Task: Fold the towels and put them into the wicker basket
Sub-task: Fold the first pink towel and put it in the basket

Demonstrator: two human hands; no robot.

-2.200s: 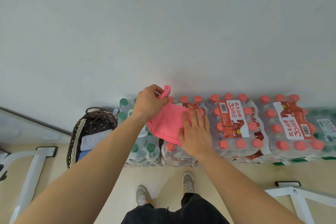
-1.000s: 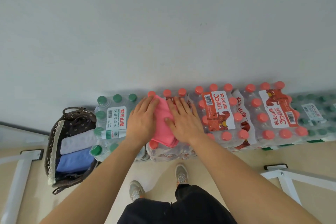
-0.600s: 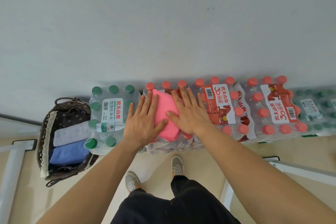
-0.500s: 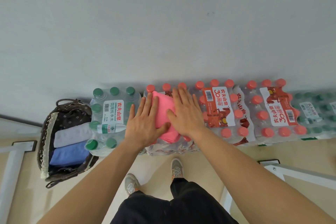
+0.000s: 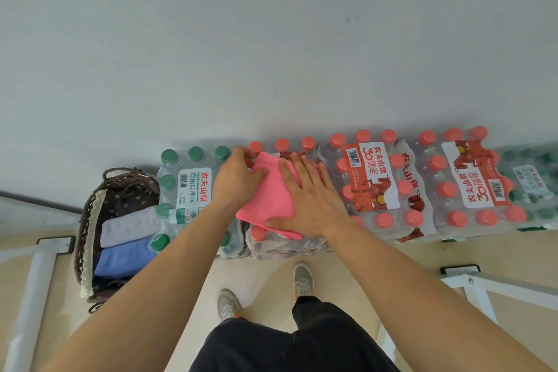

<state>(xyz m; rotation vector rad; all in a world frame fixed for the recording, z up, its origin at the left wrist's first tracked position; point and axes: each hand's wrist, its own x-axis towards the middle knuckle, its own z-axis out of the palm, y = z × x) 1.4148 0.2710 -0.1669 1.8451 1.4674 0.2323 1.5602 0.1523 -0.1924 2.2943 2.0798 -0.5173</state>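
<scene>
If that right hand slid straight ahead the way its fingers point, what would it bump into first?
Probably the red bottle caps just beyond the pink towel that the right hand presses flat; then the wall behind them, though depth is unclear.

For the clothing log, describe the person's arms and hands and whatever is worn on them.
Both arms are bare to the frame edge: no sleeves show on the left forearm or the right forearm. The left hand and right hand wear no gloves, and no watch, ring or bracelet is visible. Below them are dark trousers and grey trainers with touches of orange.
</scene>
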